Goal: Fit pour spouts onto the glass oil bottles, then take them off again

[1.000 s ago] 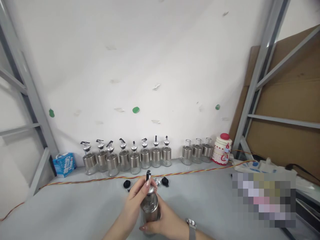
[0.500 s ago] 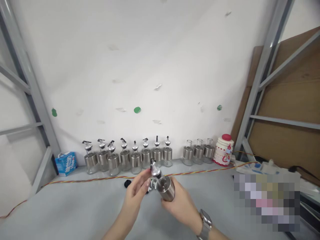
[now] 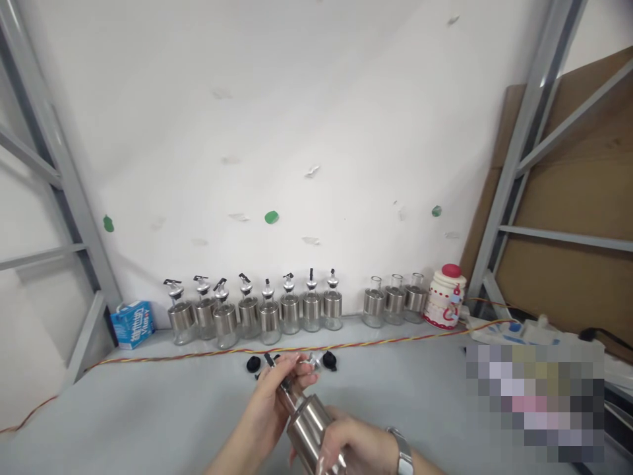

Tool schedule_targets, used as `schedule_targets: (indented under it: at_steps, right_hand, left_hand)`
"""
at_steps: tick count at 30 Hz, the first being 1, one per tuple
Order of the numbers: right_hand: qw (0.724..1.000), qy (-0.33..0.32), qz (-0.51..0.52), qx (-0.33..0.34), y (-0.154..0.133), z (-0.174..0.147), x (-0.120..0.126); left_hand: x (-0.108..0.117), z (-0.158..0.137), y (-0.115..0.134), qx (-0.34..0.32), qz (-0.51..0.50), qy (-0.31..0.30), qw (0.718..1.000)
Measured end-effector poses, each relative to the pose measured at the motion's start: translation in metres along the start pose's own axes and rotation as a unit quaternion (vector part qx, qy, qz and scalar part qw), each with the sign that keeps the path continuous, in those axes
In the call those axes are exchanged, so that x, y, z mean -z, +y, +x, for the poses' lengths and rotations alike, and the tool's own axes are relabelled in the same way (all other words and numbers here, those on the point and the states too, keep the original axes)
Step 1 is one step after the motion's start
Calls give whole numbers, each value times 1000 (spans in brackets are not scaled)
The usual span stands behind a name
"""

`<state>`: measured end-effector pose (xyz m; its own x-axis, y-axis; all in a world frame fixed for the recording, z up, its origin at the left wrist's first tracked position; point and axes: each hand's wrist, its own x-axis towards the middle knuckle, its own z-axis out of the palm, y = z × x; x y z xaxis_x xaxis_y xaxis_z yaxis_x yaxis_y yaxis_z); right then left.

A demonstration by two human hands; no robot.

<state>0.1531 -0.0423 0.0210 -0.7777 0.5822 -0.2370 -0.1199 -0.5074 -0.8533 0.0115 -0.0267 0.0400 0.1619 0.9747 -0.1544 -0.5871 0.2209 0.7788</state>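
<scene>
My right hand (image 3: 359, 439) is wrapped round the body of a glass oil bottle (image 3: 309, 425) with a steel sleeve, tilted with its neck toward the upper left. At the neck, the fingers of my left hand (image 3: 270, 399) close round the pour spout (image 3: 270, 359), whose black tip sticks out above them. The spout's lower part is hidden by those fingers. On the table just beyond lie a black cap (image 3: 254, 363), another black cap (image 3: 329, 360) and a silver spout piece (image 3: 314, 361), partly covered by my left hand.
Along the wall stand several spouted oil bottles (image 3: 270, 318) and three bottles without spouts (image 3: 394, 300). A blue carton (image 3: 132, 324) is at the left, a white and red jar (image 3: 444, 297) at the right. A twisted cable (image 3: 222, 351) crosses the grey table (image 3: 410, 396).
The bottle has come lower and nearer to me and tilts further left. My left hand has moved from beside the spout to closing round it.
</scene>
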Motion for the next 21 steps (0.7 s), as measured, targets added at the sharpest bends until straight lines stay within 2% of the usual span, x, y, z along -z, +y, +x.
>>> schedule_targets:
  at_steps: [2, 4, 6, 7, 8, 9, 11, 12, 13, 14, 16, 18, 20, 21]
  right_hand:
    - [998, 40, -43, 7, -6, -4, -4]
    - [986, 79, -142, 34, -12, -8, -8]
    - [951, 122, -275, 75, -15, -10, -11]
    - [918, 158, -350, 96, -14, -10, -12]
    - [872, 206, -429, 113, -12, -9, -12]
    - [810, 260, -510, 126, -10, -7, -11]
    - [653, 346, -659, 142, -5, -1, -7]
    - [575, 365, -717, 149, -3, 2, -5]
    - [509, 369, -762, 156, -3, 5, -2]
    - [457, 363, -795, 163, -3, 7, 1]
    - [387, 354, -833, 176, -7, 9, 5]
    - [347, 356, -846, 195, -13, 7, 9]
    - [330, 359, -845, 217, -20, 2, 14]
    - [337, 362, -840, 224, -22, -1, 18]
  left_hand:
    - [-2, 2, -3, -7, 25, 35, 999]
    - [-4, 3, -3, -20, 49, 37, 998]
    - [-6, 4, -2, -36, 60, 37, 997]
    - [-6, 5, -1, -45, 63, 43, 996]
    - [-5, 6, 0, -54, 66, 54, 995]
    - [-5, 7, -1, -63, 68, 69, 993]
    - [-1, 11, -3, -78, 69, 99, 990]
    - [1, 14, -5, -81, 67, 111, 988]
    - [3, 16, -7, -82, 65, 122, 987]
    - [6, 18, -10, -82, 66, 132, 986]
    - [11, 21, -12, -81, 88, 137, 983]
    - [15, 21, -10, -110, 147, 143, 972]
    - [18, 21, -2, -188, 234, 174, 938]
    - [19, 20, 2, -233, 272, 199, 912]
